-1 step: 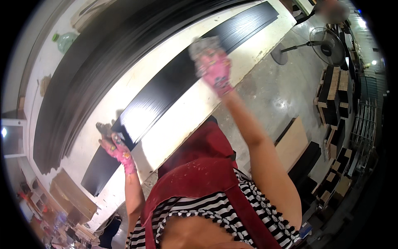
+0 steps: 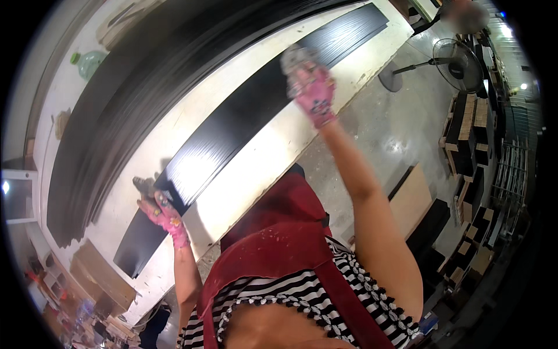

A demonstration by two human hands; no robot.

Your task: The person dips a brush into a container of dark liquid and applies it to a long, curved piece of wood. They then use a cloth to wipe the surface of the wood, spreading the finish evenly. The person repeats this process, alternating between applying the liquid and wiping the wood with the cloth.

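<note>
Long black wood-grained boards [image 2: 232, 119] lie stacked slantwise across a white tabletop in front of me. My left hand [image 2: 163, 216], in a pink flowered glove with dark grey fingertips, rests at the near-left end of the upper board. Its fingers are stretched and apart. Farther up the same board is my right hand [image 2: 312, 88], gloved alike and blurred by motion. Under its fingers is a crumpled grey patch that looks like a cloth [image 2: 297, 58], pressed on the board's face; the fingertips are hard to make out.
A large stack of dark strips [image 2: 110, 128] runs along the table's far side. Behind it stands a green-capped bottle [image 2: 90, 64]. A cardboard piece [image 2: 100, 276] lies at the left end. On the right are a standing fan [image 2: 456, 67] and stacked boards [image 2: 462, 131]. Another person is at top right.
My right hand has slid a little to the right and away along the board with the grey cloth. My left hand has hardly moved.
</note>
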